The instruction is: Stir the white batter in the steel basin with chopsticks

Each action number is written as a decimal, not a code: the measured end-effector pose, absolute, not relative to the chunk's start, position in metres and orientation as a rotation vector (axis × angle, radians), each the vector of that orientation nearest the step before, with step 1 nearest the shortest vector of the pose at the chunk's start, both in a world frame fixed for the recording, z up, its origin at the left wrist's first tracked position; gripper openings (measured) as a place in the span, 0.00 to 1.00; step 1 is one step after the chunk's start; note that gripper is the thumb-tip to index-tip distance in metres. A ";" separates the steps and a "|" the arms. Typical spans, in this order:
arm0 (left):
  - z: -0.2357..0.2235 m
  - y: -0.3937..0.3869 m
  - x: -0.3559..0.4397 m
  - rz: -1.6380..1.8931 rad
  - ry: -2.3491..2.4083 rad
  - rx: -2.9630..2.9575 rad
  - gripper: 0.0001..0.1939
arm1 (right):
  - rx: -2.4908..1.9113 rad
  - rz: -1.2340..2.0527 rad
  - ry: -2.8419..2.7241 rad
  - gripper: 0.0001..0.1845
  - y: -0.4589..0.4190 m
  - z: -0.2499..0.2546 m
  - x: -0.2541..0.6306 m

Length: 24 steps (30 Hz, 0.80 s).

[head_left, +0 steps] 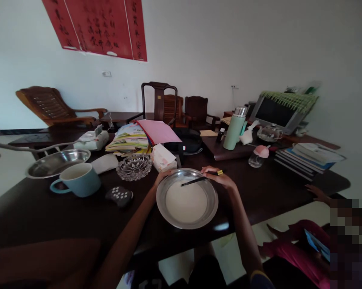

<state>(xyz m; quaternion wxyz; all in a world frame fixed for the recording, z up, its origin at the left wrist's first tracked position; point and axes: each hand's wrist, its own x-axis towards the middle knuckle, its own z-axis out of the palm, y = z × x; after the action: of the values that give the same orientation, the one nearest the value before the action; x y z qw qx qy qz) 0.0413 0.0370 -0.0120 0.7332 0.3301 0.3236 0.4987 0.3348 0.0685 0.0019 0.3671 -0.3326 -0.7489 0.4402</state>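
Observation:
A round metal basin (pixel 161 210) stands near the front edge of the dark table, with a smooth off-white, batter-like mixture (pixel 187 202) in it. My left hand (pixel 162 176) grips the basin's far left rim, its fingers partly hidden. At the far right rim, my right hand (pixel 220 178) is closed round black chopsticks (pixel 196 181) with gold-coloured ends. Their tips reach over the mixture; whether they touch it is hard to tell. Just behind the basin sits a white tissue pack (pixel 163 157).
Left stand a blue mug (pixel 81 180), a dark dotted object (pixel 119 196), a glass ashtray (pixel 134 167) and an empty metal dish (pixel 42 170). Behind are papers (pixel 131 138) and a green thermos (pixel 234 129). Books (pixel 298 160) lie right, near another person's hand (pixel 318 192).

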 end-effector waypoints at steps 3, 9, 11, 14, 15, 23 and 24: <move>-0.013 0.039 0.039 1.093 0.752 0.726 0.13 | -0.851 1.149 -1.915 0.13 0.070 0.003 0.340; -0.013 0.041 0.038 1.072 0.864 0.678 0.05 | -0.760 1.180 -2.007 0.11 0.066 0.006 0.338; -0.009 0.039 0.040 1.075 0.859 0.670 0.07 | -0.800 1.154 -1.987 0.11 0.067 0.005 0.335; -0.004 0.038 0.042 1.068 0.843 0.667 0.09 | -0.836 1.134 -1.946 0.12 0.069 0.004 0.336; -0.004 0.037 0.043 1.064 0.844 0.666 0.08 | -0.827 1.139 -1.940 0.13 0.070 0.005 0.338; -0.009 0.037 0.041 1.083 0.890 0.678 0.13 | -0.740 1.190 -2.015 0.13 0.062 0.008 0.337; -0.009 0.036 0.041 1.083 0.880 0.690 0.14 | -0.767 1.167 -2.004 0.12 0.062 0.008 0.336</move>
<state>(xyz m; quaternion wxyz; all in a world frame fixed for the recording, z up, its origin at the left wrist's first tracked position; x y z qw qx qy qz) 0.0414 0.0362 -0.0090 0.7121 0.3112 0.3970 0.4883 0.3361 0.0622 0.0077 0.3423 -0.2949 -0.7710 0.4489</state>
